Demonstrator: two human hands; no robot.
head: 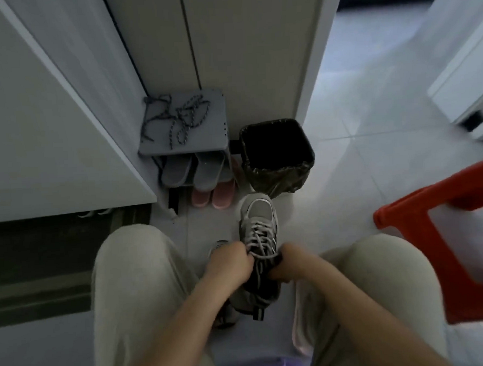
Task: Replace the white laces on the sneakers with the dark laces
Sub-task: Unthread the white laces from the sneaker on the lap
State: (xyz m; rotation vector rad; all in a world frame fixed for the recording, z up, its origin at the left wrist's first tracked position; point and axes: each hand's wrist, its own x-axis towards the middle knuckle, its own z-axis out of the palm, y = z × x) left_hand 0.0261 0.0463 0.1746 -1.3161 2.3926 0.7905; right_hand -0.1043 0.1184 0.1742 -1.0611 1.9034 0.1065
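Left hand (229,263) on laces (258,233), fingertips hidden

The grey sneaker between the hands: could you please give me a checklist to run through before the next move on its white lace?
1. Sneaker held steady: ok, the right hand grips the grey sneaker at its collar.
2. Grip on the lace: ok, the left hand pinches the white lace near the top eyelets.
3. Knot undone: cannot tell, the hands hide it.
4. White lace out of the eyelets: not ok, it crosses every visible row.
5. Dark laces ready: ok, the dark laces lie loose on the small grey shelf.
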